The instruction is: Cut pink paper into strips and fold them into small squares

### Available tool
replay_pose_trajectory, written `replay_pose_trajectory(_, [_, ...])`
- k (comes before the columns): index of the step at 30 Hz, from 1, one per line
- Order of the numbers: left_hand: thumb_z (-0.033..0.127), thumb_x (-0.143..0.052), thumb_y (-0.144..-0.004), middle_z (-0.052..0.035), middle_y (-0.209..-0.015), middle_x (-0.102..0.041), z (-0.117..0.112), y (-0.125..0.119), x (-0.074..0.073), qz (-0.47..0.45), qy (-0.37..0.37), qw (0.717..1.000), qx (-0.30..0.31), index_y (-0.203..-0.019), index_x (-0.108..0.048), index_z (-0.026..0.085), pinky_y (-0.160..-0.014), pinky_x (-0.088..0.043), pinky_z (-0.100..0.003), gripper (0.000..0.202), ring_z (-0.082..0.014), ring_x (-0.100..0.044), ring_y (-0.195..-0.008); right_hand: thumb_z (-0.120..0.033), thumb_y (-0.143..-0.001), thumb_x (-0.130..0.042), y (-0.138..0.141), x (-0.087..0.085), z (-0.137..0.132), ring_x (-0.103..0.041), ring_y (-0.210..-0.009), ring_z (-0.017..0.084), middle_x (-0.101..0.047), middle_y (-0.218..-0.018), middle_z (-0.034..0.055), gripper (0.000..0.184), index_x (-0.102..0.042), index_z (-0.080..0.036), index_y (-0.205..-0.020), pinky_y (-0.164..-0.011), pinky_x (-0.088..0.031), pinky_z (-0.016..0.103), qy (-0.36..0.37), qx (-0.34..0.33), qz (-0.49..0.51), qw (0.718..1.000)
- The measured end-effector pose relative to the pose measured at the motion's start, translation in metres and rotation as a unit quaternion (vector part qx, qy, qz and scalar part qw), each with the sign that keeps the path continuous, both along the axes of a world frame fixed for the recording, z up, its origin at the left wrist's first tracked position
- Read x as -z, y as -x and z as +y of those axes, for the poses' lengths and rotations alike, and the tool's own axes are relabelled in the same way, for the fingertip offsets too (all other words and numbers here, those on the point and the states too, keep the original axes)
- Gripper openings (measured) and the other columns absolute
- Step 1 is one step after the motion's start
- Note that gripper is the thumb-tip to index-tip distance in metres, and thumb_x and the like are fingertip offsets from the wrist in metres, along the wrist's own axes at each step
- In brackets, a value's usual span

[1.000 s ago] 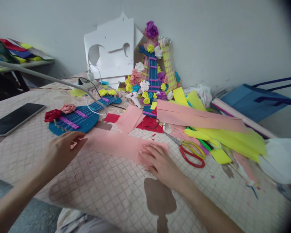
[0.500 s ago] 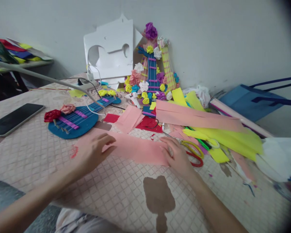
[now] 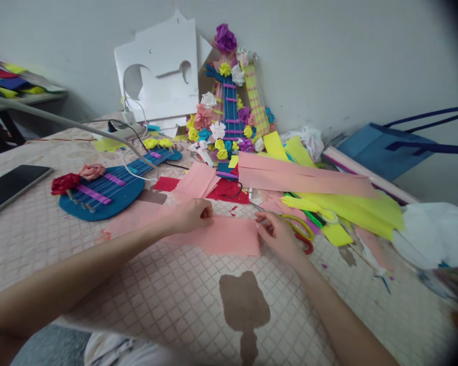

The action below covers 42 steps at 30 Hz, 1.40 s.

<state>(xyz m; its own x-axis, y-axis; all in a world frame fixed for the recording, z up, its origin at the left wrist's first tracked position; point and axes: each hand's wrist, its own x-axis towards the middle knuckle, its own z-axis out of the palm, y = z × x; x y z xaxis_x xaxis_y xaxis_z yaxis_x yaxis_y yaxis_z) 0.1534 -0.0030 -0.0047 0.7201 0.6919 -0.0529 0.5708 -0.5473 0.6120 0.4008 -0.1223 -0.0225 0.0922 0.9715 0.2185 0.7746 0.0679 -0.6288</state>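
A long strip of pink crepe paper (image 3: 232,236) lies across the quilted cloth in front of me, with a doubled-looking part at its right end. My left hand (image 3: 194,213) is closed at the strip's upper edge near the middle, its fingertips curled down on the paper and partly hidden. At the right end, thumb and fingers of my right hand (image 3: 278,236) hold the paper's edge. Scissors with yellow and red handles (image 3: 303,231) lie just beyond that hand. Behind the strip is a stack of cut pink pieces (image 3: 197,180) on red paper (image 3: 166,184).
A blue guitar-shaped craft (image 3: 103,193) with paper flowers lies left, near a phone (image 3: 17,185). Behind stand flower-decorated guitar crafts (image 3: 231,112) and a glue gun (image 3: 201,150). Yellow paper (image 3: 362,213) and a blue bag (image 3: 385,150) are at right. A white cable (image 3: 80,124) crosses the left side.
My left hand has moved right along the pink strip, and its fingers have closed. My right hand stays at the right end. The view has shifted slightly.
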Motion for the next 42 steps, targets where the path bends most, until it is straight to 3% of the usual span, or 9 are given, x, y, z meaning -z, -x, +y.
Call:
replay_pose_trajectory(17, [0.021, -0.054, -0.074, -0.0026, -0.072, -0.065, 0.004, -0.004, 0.005, -0.033, 0.005, 0.999, -0.001, -0.079, -0.060, 0.016, -0.056, -0.040, -0.024, 0.010, -0.0147, -0.058, -0.065, -0.020, -0.080, -0.051, 0.006, -0.001, -0.005, -0.058, -0.070, 0.018, -0.060, -0.100, 0.0081, 0.028, -0.057, -0.020, -0.108, -0.072, -0.050, 0.037, -0.055, 0.005, -0.052, 0.997])
replay_pose_trajectory(21, [0.021, -0.053, -0.074, -0.0026, -0.072, -0.065, 0.004, -0.005, 0.005, -0.035, 0.006, 0.999, -0.002, -0.079, -0.061, 0.017, -0.056, -0.040, -0.024, 0.010, -0.0150, -0.058, -0.064, -0.022, -0.085, -0.048, 0.010, -0.009, -0.009, -0.059, -0.085, 0.021, -0.059, -0.106, 0.0100, 0.026, -0.057, -0.021, -0.110, -0.068, -0.052, 0.034, -0.094, -0.002, -0.038, 0.995])
replay_pose_trajectory(25, [0.021, -0.054, -0.074, -0.0025, -0.071, -0.065, 0.005, -0.005, 0.008, -0.034, 0.004, 0.999, -0.002, -0.080, -0.061, 0.016, -0.055, -0.040, -0.024, 0.010, -0.0150, -0.058, -0.063, -0.021, -0.088, -0.046, 0.018, -0.013, -0.022, -0.053, -0.111, 0.024, -0.057, -0.117, 0.0101, 0.029, -0.055, -0.022, -0.115, -0.092, -0.047, 0.040, -0.097, -0.069, -0.057, 0.991])
replay_pose_trajectory(27, [0.021, -0.054, -0.074, -0.0023, -0.070, -0.064, 0.005, -0.006, 0.009, -0.033, 0.002, 0.999, -0.003, -0.079, -0.060, 0.016, -0.055, -0.040, -0.024, 0.009, -0.0148, -0.058, -0.063, -0.023, -0.091, -0.045, 0.022, -0.012, -0.032, -0.047, -0.121, 0.023, -0.053, -0.128, 0.0103, 0.036, -0.050, -0.023, -0.126, -0.101, -0.042, 0.042, -0.076, -0.101, -0.076, 0.989])
replay_pose_trajectory(30, [0.020, -0.054, -0.074, -0.0018, -0.069, -0.064, 0.006, -0.006, 0.010, -0.032, -0.002, 0.999, -0.003, -0.079, -0.060, 0.016, -0.055, -0.040, -0.024, 0.008, -0.0143, -0.057, -0.062, -0.030, -0.094, -0.044, 0.027, -0.007, -0.049, -0.031, -0.136, 0.024, -0.038, -0.145, 0.0089, 0.054, -0.028, -0.025, -0.145, -0.110, -0.032, 0.046, -0.029, -0.159, -0.136, 0.977])
replay_pose_trajectory(33, [0.019, -0.054, -0.074, -0.0014, -0.070, -0.064, 0.006, -0.006, 0.012, -0.032, -0.004, 0.999, -0.004, -0.079, -0.059, 0.016, -0.056, -0.040, -0.023, 0.008, -0.0140, -0.057, -0.062, -0.036, -0.095, -0.042, 0.028, 0.000, -0.062, -0.017, -0.142, 0.024, -0.026, -0.153, 0.0079, 0.065, -0.009, -0.023, -0.150, -0.113, -0.022, 0.052, 0.011, -0.197, -0.209, 0.958])
replay_pose_trajectory(35, [0.018, -0.055, -0.074, -0.0017, -0.071, -0.063, 0.006, -0.005, 0.012, -0.031, -0.007, 0.999, -0.008, -0.080, -0.059, 0.016, -0.057, -0.041, -0.024, 0.008, -0.0142, -0.058, -0.064, -0.039, -0.096, -0.040, 0.029, 0.005, -0.067, -0.013, -0.143, 0.023, -0.021, -0.154, 0.0078, 0.067, -0.004, -0.022, -0.150, -0.114, -0.020, 0.053, 0.033, -0.202, -0.246, 0.948])
replay_pose_trajectory(39, [0.013, -0.056, -0.074, -0.0052, -0.085, -0.063, -0.001, -0.005, 0.008, -0.053, -0.088, 0.994, -0.024, -0.093, -0.059, 0.014, -0.064, -0.045, -0.026, 0.019, -0.0164, -0.059, -0.074, -0.040, -0.096, -0.038, 0.030, 0.007, -0.069, -0.012, -0.143, 0.022, -0.017, -0.155, 0.0074, 0.067, -0.002, -0.021, -0.150, -0.113, -0.021, 0.052, 0.050, -0.199, -0.274, 0.939])
replay_pose_trajectory(42, [0.012, -0.049, -0.083, -0.0096, -0.100, -0.062, -0.020, -0.004, 0.003, -0.084, -0.201, 0.976, 0.022, -0.098, -0.059, 0.014, -0.081, -0.046, -0.034, 0.018, -0.0208, -0.058, -0.094, -0.038, -0.096, -0.038, 0.031, 0.006, -0.068, -0.012, -0.143, 0.022, -0.018, -0.155, 0.0074, 0.067, -0.002, -0.022, -0.149, -0.113, -0.022, 0.052, 0.048, -0.196, -0.270, 0.941])
